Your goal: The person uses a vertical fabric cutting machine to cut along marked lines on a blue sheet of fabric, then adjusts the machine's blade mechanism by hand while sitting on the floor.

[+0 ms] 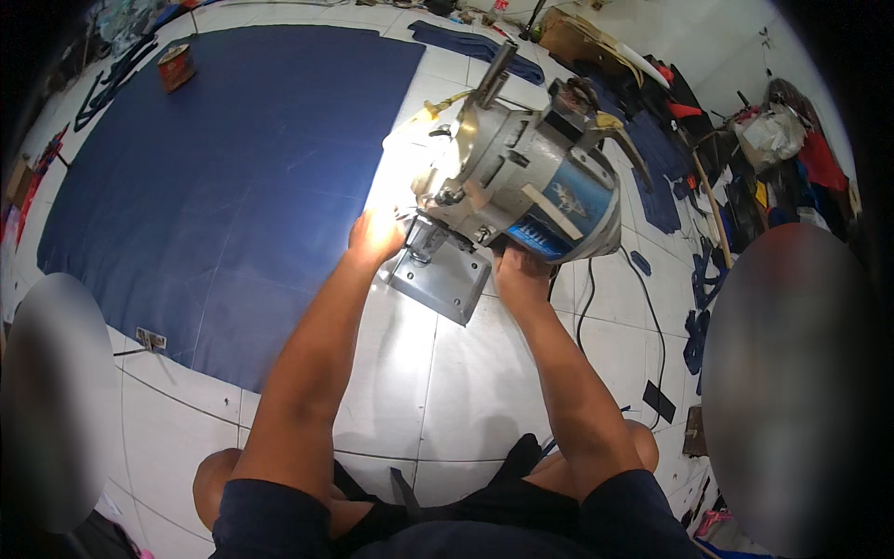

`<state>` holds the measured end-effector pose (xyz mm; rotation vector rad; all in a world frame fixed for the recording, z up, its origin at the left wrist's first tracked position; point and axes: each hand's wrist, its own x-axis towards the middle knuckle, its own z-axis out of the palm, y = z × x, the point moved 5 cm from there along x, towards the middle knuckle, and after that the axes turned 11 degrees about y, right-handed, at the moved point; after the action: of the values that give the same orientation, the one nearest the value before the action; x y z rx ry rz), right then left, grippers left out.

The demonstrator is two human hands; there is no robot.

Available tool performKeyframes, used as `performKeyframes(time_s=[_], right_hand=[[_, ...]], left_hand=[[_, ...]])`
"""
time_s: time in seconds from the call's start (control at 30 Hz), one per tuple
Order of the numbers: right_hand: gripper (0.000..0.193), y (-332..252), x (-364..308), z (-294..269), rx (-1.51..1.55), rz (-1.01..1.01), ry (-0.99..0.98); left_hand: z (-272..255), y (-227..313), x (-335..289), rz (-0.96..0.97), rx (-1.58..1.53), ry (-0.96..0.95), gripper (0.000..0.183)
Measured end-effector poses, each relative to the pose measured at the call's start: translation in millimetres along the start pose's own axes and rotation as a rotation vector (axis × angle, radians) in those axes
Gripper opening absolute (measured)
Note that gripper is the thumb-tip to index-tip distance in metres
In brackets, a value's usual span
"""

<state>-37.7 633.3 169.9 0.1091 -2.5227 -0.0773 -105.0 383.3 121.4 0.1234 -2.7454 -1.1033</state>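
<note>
A heavy electric cloth cutting machine (533,177), with a grey body, blue motor casing and bright lamp, stands in front of me by the right edge of the cloth. Its metal base plate (445,287) shows below the motor. My left hand (377,235) is closed at the lower front of the machine; lamp glare washes out its fingers. Under the motor, my right hand (523,272) is closed against the machine, its fingertips hidden by the casing. A large dark blue cloth (223,177) lies spread flat on the left.
The floor (382,410) is white tile. On the cloth's far part sits a rusty red tin (175,68), and a small metal piece (151,338) rests at its near edge. A black cable (663,349) trails at right. Cloth scraps and bags (773,140) crowd the right wall.
</note>
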Motion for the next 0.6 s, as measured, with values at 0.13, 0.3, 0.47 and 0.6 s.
performKeyframes(time_s=[0.13,0.3,0.47,0.6], right_hand=[[0.045,-8.0,-1.3,-1.2,-0.078,0.006,-0.132],[0.045,7.4,-8.5,-12.2,-0.130,-0.049,-0.120],[0.046,-24.9,0.6,-3.1,-0.067,-0.059,-0.050],[0.042,-3.7,-2.6,-9.1,-0.128,-0.005,-0.049]], left_hand=[[1.5,-2.5,1.4,0.092,-0.064,-0.064,0.035],[-10.8,30.4,-3.2,0.240,0.001,-0.032,0.023],[-62.1,-66.2,22.7,0.082,0.253,-0.032,0.019],[-104.9,-78.9,20.1,0.028,0.328,-0.147,0.021]])
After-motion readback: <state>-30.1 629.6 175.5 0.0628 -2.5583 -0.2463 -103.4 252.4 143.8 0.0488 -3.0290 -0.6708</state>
